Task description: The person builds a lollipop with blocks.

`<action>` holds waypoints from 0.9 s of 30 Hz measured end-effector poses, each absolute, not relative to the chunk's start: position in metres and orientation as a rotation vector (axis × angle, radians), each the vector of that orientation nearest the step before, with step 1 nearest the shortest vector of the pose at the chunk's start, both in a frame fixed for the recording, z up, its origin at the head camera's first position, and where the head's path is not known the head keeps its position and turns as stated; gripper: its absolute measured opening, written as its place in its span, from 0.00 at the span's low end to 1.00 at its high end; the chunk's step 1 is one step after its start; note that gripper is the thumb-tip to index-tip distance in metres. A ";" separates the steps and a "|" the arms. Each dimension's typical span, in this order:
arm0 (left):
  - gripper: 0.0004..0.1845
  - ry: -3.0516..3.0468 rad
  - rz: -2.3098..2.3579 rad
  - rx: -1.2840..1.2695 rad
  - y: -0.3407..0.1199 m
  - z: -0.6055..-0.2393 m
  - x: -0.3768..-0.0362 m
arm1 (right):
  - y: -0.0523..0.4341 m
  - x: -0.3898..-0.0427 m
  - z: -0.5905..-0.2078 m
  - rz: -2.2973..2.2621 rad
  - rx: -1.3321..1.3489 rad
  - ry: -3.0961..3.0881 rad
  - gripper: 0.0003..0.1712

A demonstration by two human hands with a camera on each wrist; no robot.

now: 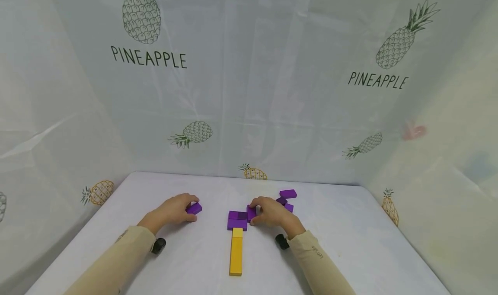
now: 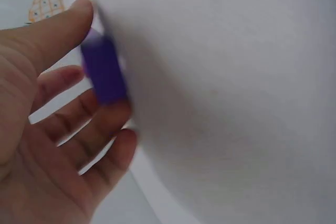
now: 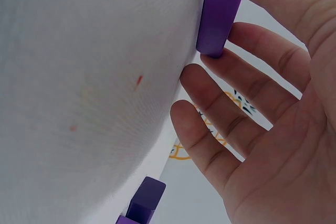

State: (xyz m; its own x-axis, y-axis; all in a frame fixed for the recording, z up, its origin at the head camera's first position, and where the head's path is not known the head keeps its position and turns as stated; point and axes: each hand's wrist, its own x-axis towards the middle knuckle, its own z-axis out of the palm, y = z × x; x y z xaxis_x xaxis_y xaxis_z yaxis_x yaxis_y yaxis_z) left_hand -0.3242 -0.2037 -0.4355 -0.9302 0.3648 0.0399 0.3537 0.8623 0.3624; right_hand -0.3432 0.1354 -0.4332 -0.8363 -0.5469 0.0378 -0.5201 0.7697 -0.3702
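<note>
The relation that matters here is the gap between the purple block in the left hand and the arrangement of blocks in the middle of the white surface. The left hand pinches a smooth purple rectangular block between thumb and fingers, left of that arrangement and clearly apart from it. The block's long axis slants, its right end slightly closer to the surface's far edge. Whether it is lifted I cannot tell.

The right hand is much nearer the arrangement. It grasps a second purple rectangular block, fingers at the far end and thumb at the near end, its long axis running between the near and far edges. This block stands at the right side of a small dark purple block; whether they touch is unclear. Left of the dark one lies a flat purple block, and before both a long purple block set crosswise. From there a short pale yellow block and a long deep yellow bar run toward the near edge.

Past the right hand, toward the far edge, lie a loose purple block, a dark purple piece and a partly hidden purple piece. No container shows.
</note>
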 end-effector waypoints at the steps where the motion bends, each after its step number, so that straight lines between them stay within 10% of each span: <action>1: 0.33 2.985 0.596 0.574 -0.203 -0.435 -0.323 | 0.135 -0.343 -0.433 -0.568 -0.873 2.888 0.28; 27: 0.27 2.893 0.817 0.591 -0.166 -0.429 -0.315 | 0.135 -0.342 -0.431 -0.549 -0.870 2.898 0.28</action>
State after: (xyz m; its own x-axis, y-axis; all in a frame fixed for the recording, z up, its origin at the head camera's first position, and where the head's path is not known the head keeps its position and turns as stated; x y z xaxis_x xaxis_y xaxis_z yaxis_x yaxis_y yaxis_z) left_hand -0.3154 -0.1656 -0.4289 -0.9226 0.3846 0.0296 0.3433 0.7837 0.5177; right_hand -0.3417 0.1347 -0.4313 -0.8380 -0.5443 0.0381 -0.5205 0.7764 -0.3553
